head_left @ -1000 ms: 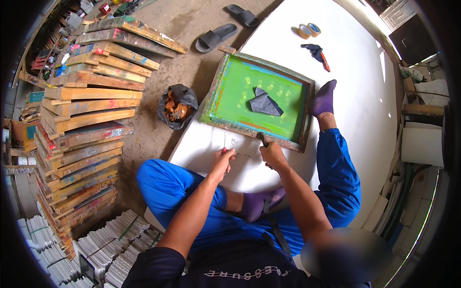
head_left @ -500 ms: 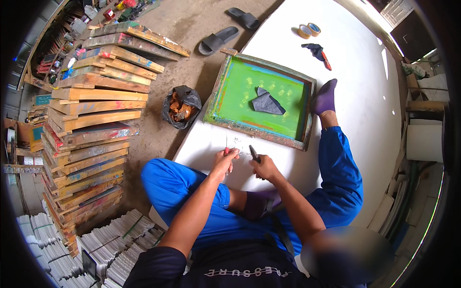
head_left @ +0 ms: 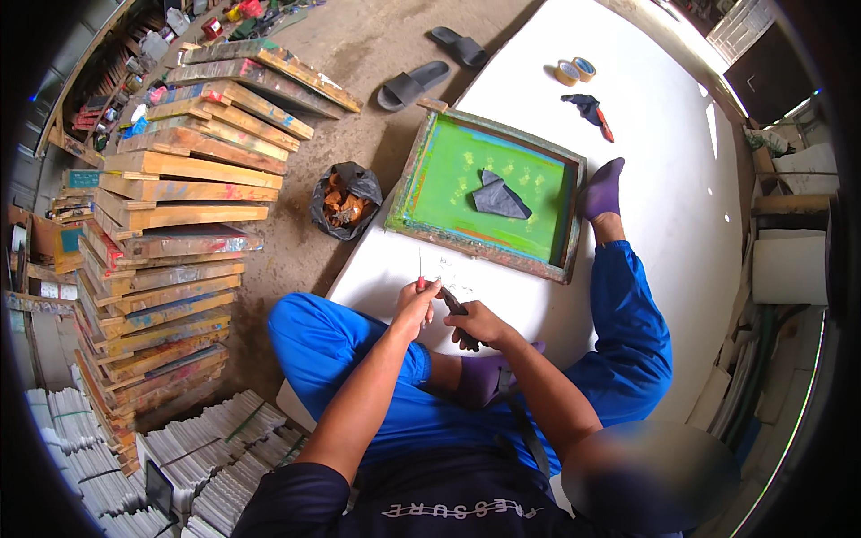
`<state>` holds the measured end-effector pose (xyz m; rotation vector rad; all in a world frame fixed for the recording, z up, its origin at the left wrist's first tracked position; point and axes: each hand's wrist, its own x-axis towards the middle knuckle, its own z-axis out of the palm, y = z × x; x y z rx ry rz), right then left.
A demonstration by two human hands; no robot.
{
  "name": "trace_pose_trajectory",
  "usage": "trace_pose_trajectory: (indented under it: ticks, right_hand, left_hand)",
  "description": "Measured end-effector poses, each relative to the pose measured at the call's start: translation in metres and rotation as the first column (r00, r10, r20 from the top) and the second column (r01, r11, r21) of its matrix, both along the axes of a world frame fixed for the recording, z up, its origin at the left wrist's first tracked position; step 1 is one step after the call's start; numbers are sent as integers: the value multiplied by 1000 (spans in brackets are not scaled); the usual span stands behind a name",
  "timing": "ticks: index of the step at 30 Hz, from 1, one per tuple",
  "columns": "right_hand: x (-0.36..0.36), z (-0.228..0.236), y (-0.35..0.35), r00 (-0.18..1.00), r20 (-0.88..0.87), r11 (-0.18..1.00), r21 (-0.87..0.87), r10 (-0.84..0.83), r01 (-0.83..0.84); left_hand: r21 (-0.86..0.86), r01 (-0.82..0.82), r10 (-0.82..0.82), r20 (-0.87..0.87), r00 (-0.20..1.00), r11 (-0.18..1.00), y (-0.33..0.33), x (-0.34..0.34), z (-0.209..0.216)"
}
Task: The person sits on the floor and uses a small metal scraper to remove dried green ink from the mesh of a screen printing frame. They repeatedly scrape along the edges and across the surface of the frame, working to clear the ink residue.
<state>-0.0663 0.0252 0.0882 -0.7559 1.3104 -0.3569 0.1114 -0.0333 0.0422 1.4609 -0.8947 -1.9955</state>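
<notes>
Presently, left hand (head_left: 415, 308): grasping red tool (head_left: 421, 283)
Right hand (head_left: 481, 323): grasping black tool (head_left: 452, 303), tip near left hand
Frame (head_left: 484, 254): on far side, dark cloth (head_left: 500, 198) inside

Bearings from left hand (head_left: 414, 308) and right hand (head_left: 480, 324); dark tool (head_left: 451, 301) is bridging the gap between them.
Passages: at 3 o'clock, white surface (head_left: 549, 318) is lying open as far as the right leg (head_left: 632, 305); at 11, a narrower strip of it is running below the frame.
Obstacles: at 12, red-handled tool (head_left: 421, 283) is projecting into that strip; at 12 to 1, raised wooden frame (head_left: 489, 252) is blocking low travel; at 2, a socked foot (head_left: 601, 190) is standing just beside it; at 5, another (head_left: 481, 380); at 9, the bent left knee (head_left: 305, 334) is closing off the side; at 10 to 11, scrap-filled bag (head_left: 362, 183) is sitting beyond the edge.
</notes>
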Motion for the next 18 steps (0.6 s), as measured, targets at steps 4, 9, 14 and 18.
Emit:
trace_pose_trajectory:
  ticks: [4, 9, 14, 18]
  right_hand:
    - [-4, -12, 0, 994, 113, 995, 96, -9, -2]
    - [-20, -10, -8, 992, 120, 988, 150, -41, 23]
    - [-63, -3, -32, 988, -3, 973, 171, -154, 153]
    - [-82, -1, -47, 991, -73, 974, 189, -114, 126]
  left_hand:
    - [-23, -25, 27, 83, 996, 999, 0, -5, 1]
    - [-97, -61, 86, 278, 957, 993, -1, 0, -12]
    - [-107, -52, 87, 355, 931, 993, -4, -3, -2]
    - [-99, -37, 67, 314, 947, 994, -6, -5, -2]
